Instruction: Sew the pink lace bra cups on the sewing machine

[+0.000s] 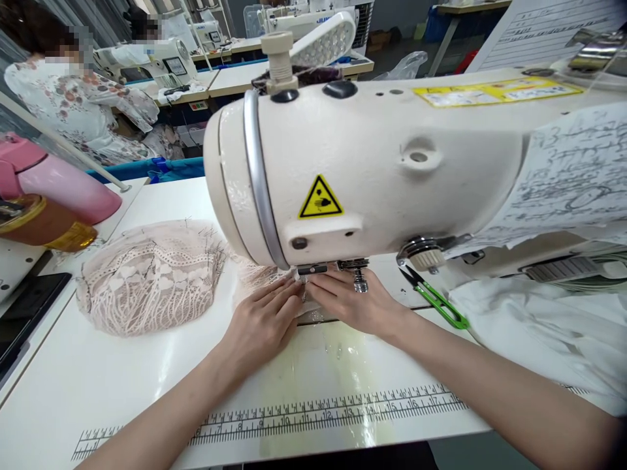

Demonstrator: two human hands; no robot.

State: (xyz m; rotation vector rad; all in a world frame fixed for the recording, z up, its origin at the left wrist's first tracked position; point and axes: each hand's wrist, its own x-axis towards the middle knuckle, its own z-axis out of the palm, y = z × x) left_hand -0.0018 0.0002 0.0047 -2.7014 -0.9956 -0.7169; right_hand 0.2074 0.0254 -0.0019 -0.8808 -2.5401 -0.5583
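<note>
Under the head of a white sewing machine, a piece of pale pink lace fabric lies bunched. My left hand is closed on it from the left, fingers pressed together and thumb tucked alongside. My right hand comes in from the right, its fingers close together on the fabric's edge, fingertips almost meeting the left ones. The machine head hides the needle area and part of the right hand. Left of my left hand rests another pale pink lace piece, rounded, with loose threads along its rim.
Green thread snips and white cloth lie on the right. At left are a pink bottle, an amber container and a dark phone-like slab. A printed ruler runs along the front edge. Another person sits beyond.
</note>
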